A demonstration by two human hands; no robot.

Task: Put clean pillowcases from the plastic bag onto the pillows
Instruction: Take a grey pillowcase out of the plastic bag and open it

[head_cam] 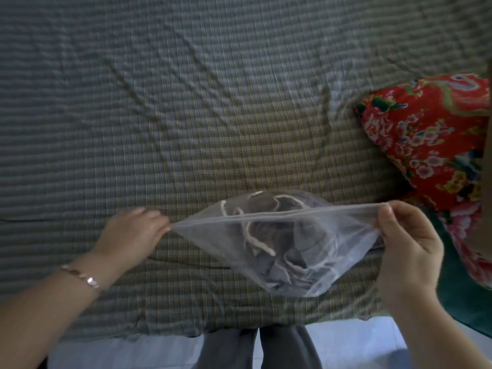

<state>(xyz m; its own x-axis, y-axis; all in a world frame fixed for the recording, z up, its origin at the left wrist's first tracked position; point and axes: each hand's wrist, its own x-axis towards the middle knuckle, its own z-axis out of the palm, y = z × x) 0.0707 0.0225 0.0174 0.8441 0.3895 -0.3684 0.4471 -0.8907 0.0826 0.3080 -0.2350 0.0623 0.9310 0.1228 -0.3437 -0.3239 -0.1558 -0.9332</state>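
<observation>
My left hand and right hand pinch the clear plastic zip bag of grey pillowcases; I should part its seal evenly, bag supported over the checked bed.

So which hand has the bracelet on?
The left hand, pinching the plastic bag by one end; the right hand, at the other end, has a bare wrist.

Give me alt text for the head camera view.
A left hand and a right hand pinch opposite ends of the top edge of a clear plastic bag holding grey cloth, over a checked bedsheet. A red floral pillow lies at right.
</observation>
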